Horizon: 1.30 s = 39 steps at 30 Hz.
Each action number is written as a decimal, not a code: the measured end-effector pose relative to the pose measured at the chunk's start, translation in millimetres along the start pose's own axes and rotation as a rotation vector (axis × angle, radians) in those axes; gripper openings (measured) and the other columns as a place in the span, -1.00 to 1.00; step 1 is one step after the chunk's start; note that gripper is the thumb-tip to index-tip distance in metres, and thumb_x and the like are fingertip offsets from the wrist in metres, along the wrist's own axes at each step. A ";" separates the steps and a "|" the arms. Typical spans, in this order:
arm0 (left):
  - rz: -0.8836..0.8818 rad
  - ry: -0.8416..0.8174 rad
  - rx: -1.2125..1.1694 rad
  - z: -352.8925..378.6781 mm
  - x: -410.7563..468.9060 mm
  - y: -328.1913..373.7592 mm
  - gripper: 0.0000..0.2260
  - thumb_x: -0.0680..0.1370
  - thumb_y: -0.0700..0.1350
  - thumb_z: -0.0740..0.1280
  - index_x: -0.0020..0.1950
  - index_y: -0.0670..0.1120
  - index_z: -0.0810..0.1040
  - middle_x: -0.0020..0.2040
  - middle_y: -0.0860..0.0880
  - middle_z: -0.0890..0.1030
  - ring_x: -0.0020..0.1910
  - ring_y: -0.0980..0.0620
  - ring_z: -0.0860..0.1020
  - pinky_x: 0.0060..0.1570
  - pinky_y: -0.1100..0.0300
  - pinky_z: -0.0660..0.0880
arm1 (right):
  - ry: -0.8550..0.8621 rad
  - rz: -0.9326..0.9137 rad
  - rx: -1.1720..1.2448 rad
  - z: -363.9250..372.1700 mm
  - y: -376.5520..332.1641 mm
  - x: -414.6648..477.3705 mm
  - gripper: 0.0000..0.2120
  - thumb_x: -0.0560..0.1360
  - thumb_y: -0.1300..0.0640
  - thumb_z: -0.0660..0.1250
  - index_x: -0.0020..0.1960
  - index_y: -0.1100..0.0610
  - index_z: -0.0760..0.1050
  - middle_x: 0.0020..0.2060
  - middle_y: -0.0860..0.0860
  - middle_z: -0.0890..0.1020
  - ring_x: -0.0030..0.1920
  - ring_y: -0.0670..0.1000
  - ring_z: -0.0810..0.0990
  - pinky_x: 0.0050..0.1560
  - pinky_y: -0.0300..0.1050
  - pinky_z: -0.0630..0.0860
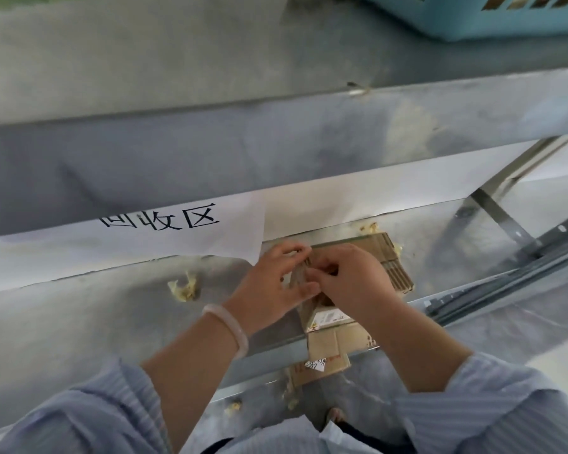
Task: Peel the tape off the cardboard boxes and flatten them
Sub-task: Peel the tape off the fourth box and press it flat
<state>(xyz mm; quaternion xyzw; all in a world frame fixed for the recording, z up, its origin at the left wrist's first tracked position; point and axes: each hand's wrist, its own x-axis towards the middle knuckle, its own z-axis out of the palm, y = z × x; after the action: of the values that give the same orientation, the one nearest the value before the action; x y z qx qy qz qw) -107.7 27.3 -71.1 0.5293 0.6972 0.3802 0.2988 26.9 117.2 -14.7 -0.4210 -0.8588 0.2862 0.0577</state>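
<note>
cardboard box [333,335], light and easily creased, stands on the steel counter [95,339] under both grips; left grip [273,283] holds its top flap, right grip [351,276] pinches beside it; tape likely lifts best from a loose end.

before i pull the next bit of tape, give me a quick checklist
1. Left hand grips the cardboard box: ok.
2. Right hand has a tape end pinched: cannot tell, its fingers hide it.
3. Box fully on the metal shelf: not ok, its near end sticks past the front edge.
4. Tape wad clear of the box: ok, it lies apart to the left.
5. Box flattened: cannot tell.
</note>
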 end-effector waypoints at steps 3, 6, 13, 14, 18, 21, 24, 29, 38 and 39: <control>-0.007 -0.003 0.034 2.9 -3.9 -2.7 -0.31 0.35 0.30 0.34 0.44 0.10 0.37 0.36 0.26 0.29 0.39 0.25 0.25 0.35 0.02 0.36 | 0.004 0.039 0.035 0.9 4.7 2.4 -0.85 0.46 -0.05 0.41 -0.27 -0.08 0.54 -0.30 -0.15 0.58 -0.26 -0.12 0.53 -0.25 -0.19 0.43; -0.030 -0.007 0.006 4.7 -6.1 -3.3 -0.31 0.34 0.31 0.34 0.44 0.16 0.34 0.40 0.28 0.27 0.41 0.25 0.24 0.36 0.01 0.36 | 0.031 0.051 0.081 4.9 8.4 1.9 -0.90 0.49 0.00 0.40 -0.18 -0.01 0.56 -0.26 -0.13 0.58 -0.23 -0.12 0.53 -0.24 -0.23 0.41; -0.082 0.003 -0.005 4.7 -7.0 -2.7 -0.32 0.31 0.34 0.35 0.42 0.27 0.32 0.42 0.29 0.27 0.42 0.24 0.23 0.38 0.03 0.33 | 0.081 0.065 0.176 6.7 12.9 -0.1 -0.94 0.51 0.10 0.38 -0.14 0.05 0.56 -0.23 -0.10 0.59 -0.20 -0.11 0.54 -0.25 -0.31 0.39; -0.086 0.007 0.002 4.6 -6.6 -2.7 -0.34 0.34 0.31 0.38 0.42 0.27 0.33 0.40 0.29 0.28 0.41 0.25 0.22 0.39 0.06 0.32 | 0.081 0.069 0.196 5.8 13.1 -0.2 -0.94 0.51 0.11 0.37 -0.14 0.05 0.55 -0.24 -0.10 0.59 -0.21 -0.13 0.54 -0.27 -0.33 0.37; -0.097 0.020 0.017 4.4 -5.6 -3.5 -0.40 0.39 0.19 0.45 0.40 0.28 0.34 0.42 0.24 0.30 0.41 0.24 0.24 0.38 0.24 0.19 | 0.085 0.080 0.218 4.5 14.1 0.6 -0.93 0.52 0.10 0.37 -0.14 0.05 0.54 -0.25 -0.11 0.59 -0.23 -0.16 0.52 -0.30 -0.34 0.35; -0.111 0.021 0.014 3.7 -5.7 -2.2 -0.41 0.39 0.18 0.46 0.39 0.29 0.36 0.42 0.23 0.31 0.39 0.25 0.26 0.35 0.27 0.17 | 0.099 0.079 0.224 6.1 15.7 0.9 -0.93 0.52 0.09 0.37 -0.14 0.05 0.54 -0.25 -0.11 0.59 -0.23 -0.17 0.52 -0.30 -0.35 0.35; -0.114 0.022 0.021 3.1 -6.6 -1.5 -0.43 0.39 0.20 0.45 0.36 0.33 0.36 0.42 0.24 0.32 0.38 0.25 0.27 0.31 0.29 0.16 | 0.093 0.102 0.243 6.9 16.1 1.9 -0.93 0.53 0.08 0.36 -0.12 0.04 0.54 -0.25 -0.11 0.59 -0.23 -0.17 0.52 -0.30 -0.34 0.36; -0.127 0.004 0.019 2.2 -8.5 -2.6 -0.46 0.40 0.21 0.43 0.32 0.42 0.31 0.44 0.26 0.30 0.41 0.25 0.24 0.33 0.27 0.13 | 0.174 0.327 0.721 -5.1 30.4 10.1 -0.91 0.51 0.08 0.39 -0.16 0.05 0.59 -0.26 0.01 0.69 -0.15 0.06 0.69 -0.04 0.13 0.63; -0.091 0.023 0.122 -0.1 -10.7 6.6 -0.44 0.43 0.18 0.42 0.40 0.29 0.33 0.42 0.23 0.31 0.35 0.29 0.26 0.27 0.34 0.16 | 0.316 0.233 0.599 1.1 34.0 0.4 -0.75 0.45 0.04 0.46 0.10 -0.10 0.54 -0.16 -0.12 0.67 -0.12 -0.05 0.66 -0.05 0.00 0.62; -0.087 0.019 0.132 -0.5 -11.2 7.0 -0.44 0.44 0.18 0.41 0.41 0.28 0.33 0.42 0.23 0.30 0.35 0.29 0.26 0.27 0.34 0.16 | 0.347 0.229 0.591 -0.5 36.5 -1.2 -0.72 0.46 0.06 0.45 0.15 -0.10 0.53 -0.14 -0.13 0.65 -0.12 -0.08 0.64 -0.05 -0.05 0.61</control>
<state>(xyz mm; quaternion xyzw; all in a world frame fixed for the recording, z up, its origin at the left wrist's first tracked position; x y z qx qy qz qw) -101.6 17.5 -64.8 0.5136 0.7457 0.3251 0.2728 53.0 134.1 -33.8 -0.5221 -0.6635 0.4509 0.2895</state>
